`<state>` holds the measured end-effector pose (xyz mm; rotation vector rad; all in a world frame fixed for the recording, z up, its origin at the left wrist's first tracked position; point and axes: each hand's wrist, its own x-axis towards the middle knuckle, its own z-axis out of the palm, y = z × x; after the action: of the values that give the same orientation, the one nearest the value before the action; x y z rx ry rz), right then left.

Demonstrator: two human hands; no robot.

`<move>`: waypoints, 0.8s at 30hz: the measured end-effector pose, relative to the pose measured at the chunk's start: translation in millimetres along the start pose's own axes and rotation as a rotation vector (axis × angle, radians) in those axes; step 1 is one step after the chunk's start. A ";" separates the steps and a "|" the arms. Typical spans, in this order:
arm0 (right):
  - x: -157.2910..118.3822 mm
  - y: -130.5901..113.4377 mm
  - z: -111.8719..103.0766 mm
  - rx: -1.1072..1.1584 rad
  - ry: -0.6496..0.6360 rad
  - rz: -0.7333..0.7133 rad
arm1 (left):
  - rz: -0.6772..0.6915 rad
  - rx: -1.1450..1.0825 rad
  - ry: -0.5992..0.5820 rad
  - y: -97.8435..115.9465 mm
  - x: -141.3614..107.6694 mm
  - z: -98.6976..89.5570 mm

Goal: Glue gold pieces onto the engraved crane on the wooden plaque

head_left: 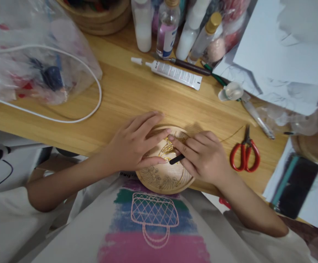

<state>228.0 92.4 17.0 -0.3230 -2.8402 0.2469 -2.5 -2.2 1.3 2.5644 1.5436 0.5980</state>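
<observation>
A round wooden plate (150, 182) lies at the table's front edge, with dark wave-like lines drawn on its lower part and gold wire work (167, 147) on its upper part. My left hand (137, 140) rests over the plate's left side, fingers spread, its index fingertip by the gold work and its thumb lower down. From the right, my right hand (205, 155) is closed around a black-tipped tool (176, 159) whose end touches or nears the plate. A thin gold wire (234, 132) runs out to the right from behind my right hand.
Red-handled pliers (245, 155) lie right of my right hand. Behind the plate are a white tube (175, 74), a brown-handled tool (190, 66) and several bottles (167, 33). A white cable (100, 93) loops at left beside a plastic bag (73, 47). Papers (282, 54) and a phone (295, 186) are at right.
</observation>
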 end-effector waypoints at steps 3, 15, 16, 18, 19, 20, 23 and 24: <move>1.4 -3.5 -1.3 -0.062 -0.012 -0.010 | -0.007 -0.013 0.002 -0.1 0.0 0.2; 4.4 -11.5 -6.5 -0.135 -0.113 0.005 | -0.002 0.018 -0.025 0.0 0.4 -1.1; 4.6 -11.4 -6.6 -0.134 -0.116 0.003 | -0.001 0.028 -0.035 0.0 0.3 -1.5; 5.1 -11.4 -7.0 -0.135 -0.117 0.003 | 0.005 0.038 -0.049 0.1 0.4 -2.4; 5.4 -11.6 -7.2 -0.136 -0.116 0.004 | 0.006 0.041 -0.050 0.2 0.5 -2.8; 5.9 -11.9 -7.5 -0.136 -0.114 0.006 | 0.005 0.045 -0.050 0.4 0.6 -3.2; 7.0 -13.1 -7.9 -0.131 -0.105 0.009 | -0.024 0.045 -0.070 1.1 0.9 -3.8; 7.2 -13.4 -7.8 -0.130 -0.104 0.011 | -0.034 0.042 -0.072 1.3 1.0 -3.8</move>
<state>220.8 82.3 28.9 -0.3618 -2.9645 0.0831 -2.5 -2.4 5.4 2.5542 1.5902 0.4694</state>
